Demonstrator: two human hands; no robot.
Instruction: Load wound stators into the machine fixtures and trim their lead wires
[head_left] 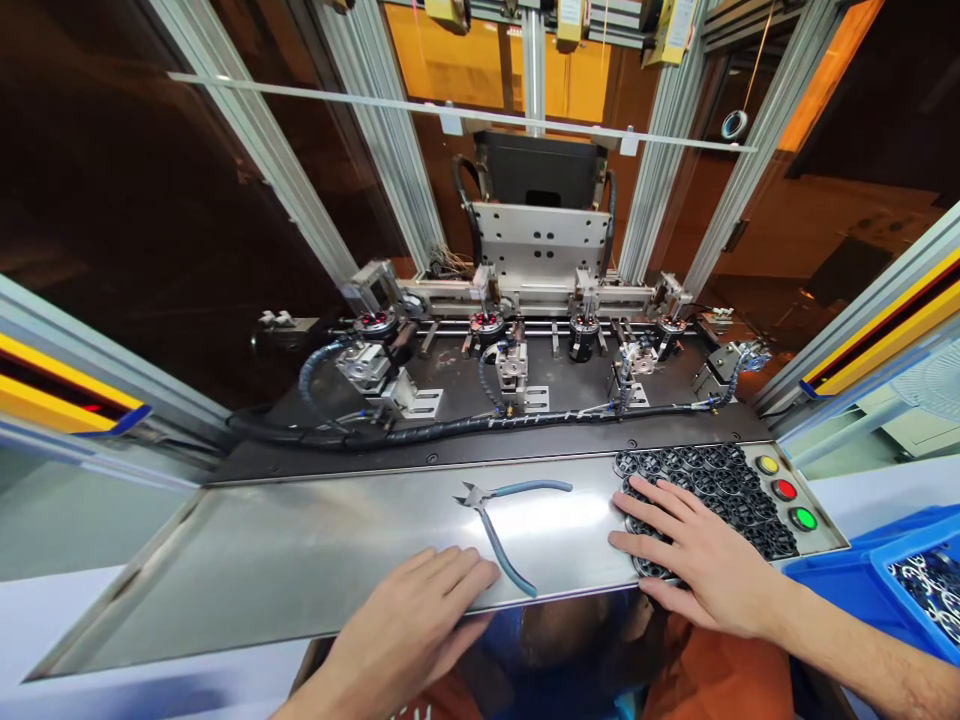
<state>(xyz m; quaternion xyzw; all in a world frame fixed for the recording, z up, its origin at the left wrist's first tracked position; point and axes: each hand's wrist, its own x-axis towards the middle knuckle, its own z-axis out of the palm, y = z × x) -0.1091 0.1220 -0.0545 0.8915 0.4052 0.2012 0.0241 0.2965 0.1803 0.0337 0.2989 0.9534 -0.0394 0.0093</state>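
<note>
My left hand (416,620) rests at the front edge of the steel shelf (322,545), fingers side by side on the metal and thumb lower, apart from them; nothing shows in it. Just right of its fingertips lie diagonal cutters (499,535) with blue-grey handles spread and jaws pointing left. My right hand (694,555) lies palm down with fingers spread over the left part of a close-packed batch of black round plastic parts (720,480). It covers some of them, and its fingertips reach the bare metal on their left.
Yellow, red and green buttons (785,490) sit at the shelf's right end. Beyond is a blue bin (847,575) holding more parts. Behind the shelf, several clamp fixtures (512,368) and cables (450,428) stand on a dark plate. Yellow sensor bars (67,385) flank the opening.
</note>
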